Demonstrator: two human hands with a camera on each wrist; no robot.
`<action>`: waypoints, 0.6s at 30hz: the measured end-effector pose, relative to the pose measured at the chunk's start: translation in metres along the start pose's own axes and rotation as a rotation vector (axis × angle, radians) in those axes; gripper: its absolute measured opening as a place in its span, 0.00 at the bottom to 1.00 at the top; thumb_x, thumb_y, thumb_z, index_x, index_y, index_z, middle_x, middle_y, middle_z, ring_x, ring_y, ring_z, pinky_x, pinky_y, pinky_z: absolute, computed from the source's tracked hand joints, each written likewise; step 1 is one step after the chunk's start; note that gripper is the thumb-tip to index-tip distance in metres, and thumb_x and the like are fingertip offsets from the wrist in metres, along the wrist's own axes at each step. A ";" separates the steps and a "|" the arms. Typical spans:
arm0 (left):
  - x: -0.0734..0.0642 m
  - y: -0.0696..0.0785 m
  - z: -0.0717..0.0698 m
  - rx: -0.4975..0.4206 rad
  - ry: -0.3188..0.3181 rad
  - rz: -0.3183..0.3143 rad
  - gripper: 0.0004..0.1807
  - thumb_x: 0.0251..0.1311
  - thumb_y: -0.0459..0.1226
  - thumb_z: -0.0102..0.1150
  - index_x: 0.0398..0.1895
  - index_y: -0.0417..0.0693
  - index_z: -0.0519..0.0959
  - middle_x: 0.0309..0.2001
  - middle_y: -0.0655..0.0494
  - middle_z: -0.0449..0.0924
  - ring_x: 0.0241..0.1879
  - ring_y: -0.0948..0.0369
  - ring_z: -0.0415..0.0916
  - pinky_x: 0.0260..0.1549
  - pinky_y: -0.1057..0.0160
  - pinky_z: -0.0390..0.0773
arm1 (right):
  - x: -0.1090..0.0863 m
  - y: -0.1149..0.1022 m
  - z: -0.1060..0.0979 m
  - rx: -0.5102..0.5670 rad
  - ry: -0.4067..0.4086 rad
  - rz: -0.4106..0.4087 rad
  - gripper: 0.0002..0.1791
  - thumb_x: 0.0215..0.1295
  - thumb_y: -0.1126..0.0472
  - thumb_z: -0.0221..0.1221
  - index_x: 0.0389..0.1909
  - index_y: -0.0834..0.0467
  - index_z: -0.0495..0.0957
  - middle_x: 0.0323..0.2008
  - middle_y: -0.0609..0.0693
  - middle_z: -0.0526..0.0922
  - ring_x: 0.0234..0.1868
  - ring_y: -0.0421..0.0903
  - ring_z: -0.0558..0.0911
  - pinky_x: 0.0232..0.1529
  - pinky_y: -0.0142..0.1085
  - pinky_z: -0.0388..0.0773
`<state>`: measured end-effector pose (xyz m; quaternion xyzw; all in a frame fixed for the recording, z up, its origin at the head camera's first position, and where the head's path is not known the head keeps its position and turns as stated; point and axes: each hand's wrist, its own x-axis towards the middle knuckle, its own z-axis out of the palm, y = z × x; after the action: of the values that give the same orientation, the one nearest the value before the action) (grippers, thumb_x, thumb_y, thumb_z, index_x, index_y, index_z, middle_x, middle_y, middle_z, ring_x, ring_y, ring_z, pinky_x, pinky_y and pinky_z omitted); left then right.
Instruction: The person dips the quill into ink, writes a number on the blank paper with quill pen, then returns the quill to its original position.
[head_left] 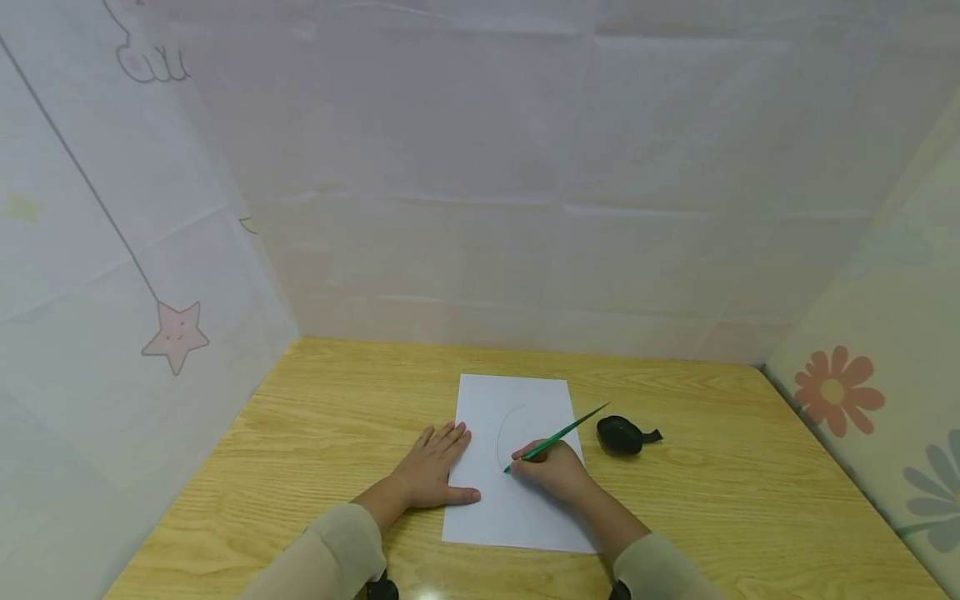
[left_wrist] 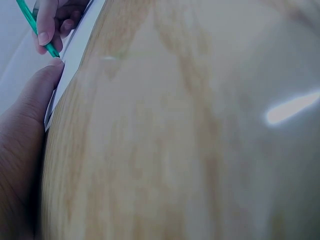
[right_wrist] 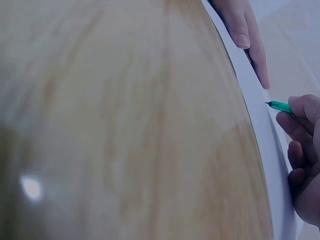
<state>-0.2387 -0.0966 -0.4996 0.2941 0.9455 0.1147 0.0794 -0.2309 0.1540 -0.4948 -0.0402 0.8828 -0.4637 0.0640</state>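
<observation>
A sheet of white paper [head_left: 517, 521] lies on the wooden table, with a thin curved line drawn on its middle. My right hand [head_left: 558, 471] rests on the sheet and pinches a green pen [head_left: 555, 437], tip down at the lower end of that curve. In the right wrist view the pen [right_wrist: 281, 107] shows its dark point between thumb and fingers. My left hand [head_left: 431, 473] lies flat over the paper's left edge, fingers straight and thumb stretched toward the pen. Part of that thumb [left_wrist: 40, 90] appears in the left wrist view.
To the right of the paper sits a black rounded object [head_left: 621, 435] with a short tail. The wooden table [head_left: 315, 433] meets a pale cloth backdrop [head_left: 450, 208] behind and at both sides. Light glares off the tabletop near the front edge.
</observation>
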 end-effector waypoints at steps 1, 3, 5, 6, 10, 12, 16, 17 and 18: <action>0.000 0.000 0.000 -0.003 0.001 0.000 0.55 0.58 0.70 0.50 0.78 0.44 0.50 0.79 0.50 0.46 0.79 0.52 0.42 0.76 0.44 0.42 | 0.000 0.000 0.000 0.004 -0.003 0.004 0.09 0.54 0.56 0.71 0.33 0.56 0.87 0.35 0.48 0.88 0.37 0.39 0.82 0.39 0.33 0.79; 0.000 0.000 0.000 -0.008 0.003 0.002 0.55 0.58 0.70 0.50 0.78 0.44 0.50 0.79 0.50 0.46 0.79 0.51 0.42 0.76 0.43 0.42 | -0.001 0.000 -0.001 0.000 -0.007 0.006 0.09 0.54 0.56 0.71 0.33 0.56 0.87 0.35 0.48 0.88 0.37 0.39 0.82 0.39 0.33 0.79; 0.000 0.000 0.000 -0.013 0.011 0.007 0.56 0.57 0.70 0.50 0.78 0.43 0.50 0.79 0.49 0.47 0.79 0.50 0.42 0.75 0.43 0.42 | -0.002 0.000 -0.002 -0.008 -0.010 0.008 0.09 0.54 0.56 0.71 0.33 0.56 0.87 0.35 0.47 0.88 0.38 0.39 0.82 0.40 0.34 0.79; 0.000 0.000 0.001 -0.016 0.012 0.008 0.56 0.57 0.70 0.50 0.78 0.43 0.50 0.79 0.49 0.46 0.79 0.50 0.42 0.75 0.42 0.41 | -0.002 0.000 -0.002 -0.012 -0.011 0.008 0.09 0.54 0.56 0.71 0.33 0.56 0.87 0.35 0.47 0.88 0.38 0.39 0.82 0.40 0.34 0.79; 0.001 -0.002 0.005 -0.032 0.016 0.003 0.56 0.57 0.70 0.51 0.78 0.44 0.50 0.79 0.50 0.45 0.79 0.51 0.40 0.76 0.43 0.39 | -0.005 -0.001 -0.003 -0.023 -0.017 0.014 0.09 0.54 0.56 0.71 0.34 0.56 0.87 0.36 0.47 0.88 0.39 0.40 0.82 0.40 0.35 0.80; 0.002 -0.003 0.007 -0.038 0.012 -0.004 0.56 0.57 0.70 0.51 0.78 0.45 0.49 0.80 0.51 0.44 0.79 0.53 0.39 0.76 0.44 0.37 | -0.005 -0.001 -0.004 -0.024 -0.021 0.018 0.10 0.54 0.56 0.71 0.34 0.56 0.87 0.36 0.48 0.88 0.39 0.40 0.82 0.40 0.34 0.79; 0.001 -0.002 0.006 -0.035 0.014 -0.010 0.56 0.56 0.69 0.52 0.78 0.46 0.50 0.79 0.51 0.45 0.79 0.53 0.39 0.76 0.44 0.38 | -0.006 0.001 -0.005 -0.027 -0.028 0.021 0.10 0.54 0.55 0.71 0.34 0.56 0.87 0.37 0.48 0.88 0.39 0.41 0.82 0.39 0.34 0.79; 0.001 -0.002 0.005 -0.030 0.014 -0.009 0.56 0.57 0.69 0.52 0.78 0.45 0.50 0.79 0.51 0.45 0.79 0.53 0.40 0.76 0.44 0.39 | -0.006 0.002 -0.005 -0.028 -0.029 0.022 0.10 0.54 0.55 0.71 0.34 0.55 0.87 0.37 0.47 0.87 0.39 0.40 0.82 0.39 0.33 0.79; 0.001 -0.001 0.004 -0.026 0.012 -0.009 0.56 0.57 0.69 0.52 0.78 0.45 0.50 0.79 0.51 0.46 0.79 0.53 0.40 0.76 0.44 0.39 | -0.005 0.002 -0.006 -0.028 -0.031 0.022 0.09 0.54 0.55 0.71 0.34 0.55 0.87 0.37 0.47 0.87 0.39 0.40 0.82 0.39 0.33 0.79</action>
<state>-0.2394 -0.0963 -0.5042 0.2881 0.9458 0.1281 0.0782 -0.2266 0.1606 -0.4932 -0.0387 0.8885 -0.4498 0.0822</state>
